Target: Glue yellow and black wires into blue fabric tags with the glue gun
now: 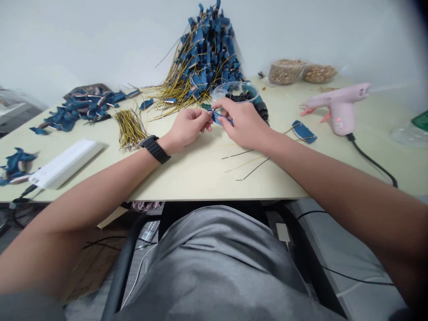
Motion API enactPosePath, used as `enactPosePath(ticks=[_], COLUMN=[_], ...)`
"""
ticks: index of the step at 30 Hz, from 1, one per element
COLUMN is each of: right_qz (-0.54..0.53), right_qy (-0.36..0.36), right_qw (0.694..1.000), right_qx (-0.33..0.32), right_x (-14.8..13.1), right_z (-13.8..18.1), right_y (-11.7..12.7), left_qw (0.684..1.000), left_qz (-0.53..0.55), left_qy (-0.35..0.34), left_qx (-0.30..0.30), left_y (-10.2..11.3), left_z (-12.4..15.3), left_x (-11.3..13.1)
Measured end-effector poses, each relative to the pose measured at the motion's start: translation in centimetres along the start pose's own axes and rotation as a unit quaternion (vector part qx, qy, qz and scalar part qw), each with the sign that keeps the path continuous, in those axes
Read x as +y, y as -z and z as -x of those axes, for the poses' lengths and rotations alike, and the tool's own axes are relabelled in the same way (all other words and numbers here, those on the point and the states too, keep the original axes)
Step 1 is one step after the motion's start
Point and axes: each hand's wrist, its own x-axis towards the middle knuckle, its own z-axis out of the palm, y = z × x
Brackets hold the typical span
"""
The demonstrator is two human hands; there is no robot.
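Blue piece (216, 118) sits just right of our curled left hand (189, 128), whose grip we can't tell; our right hand (245, 122) pinches it, fingers nearly closed.

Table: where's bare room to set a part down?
First: nearer than the left hand, between the black watch and the loose wires. Second: left of the pink glue gun, between the tan-filled containers and the lone blue piece. Crowded: back centre, with the blue-and-yellow pile, and back left, with heaped blue pieces.
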Motion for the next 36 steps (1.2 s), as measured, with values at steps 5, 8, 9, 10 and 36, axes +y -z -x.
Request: enactPosePath(ticks=[5, 8, 9, 10, 36], right_qz=[0.018, 0.018, 0.015, 0.01, -0.002], right_qy=[0.006, 0.013, 0.012, 0.01, -0.005], right_qw=[1.0, 1.0, 1.0, 1.0, 1.0], right_qx=[0.014, 0.018, 0.02, 0.021, 0.023], right_x=[0.1, 0.3, 0.4, 0.5, -0.6], right_z=[-0.1, 0.0, 0.0, 0.1, 0.4], right_y=[-0.4, -0.4, -0.4, -0.4, 0.1], left_qw=[1.0, 1.0, 1.0, 1.0, 0.999], left_qz=[0.0, -0.004, -0.005, -0.004, 0.027], left_qy=[-0.012, -0.018, -0.019, -0.019, -0.019], left_qx=[-0.001, 0.001, 0.003, 0.005, 0.01], left_y=[0.0, 0.0, 0.0, -0.1, -0.6], left_z=[0.2, 0.2, 0.2, 0.2, 0.6], left_x=[0.3, 0.4, 0.4, 0.5, 0.5])
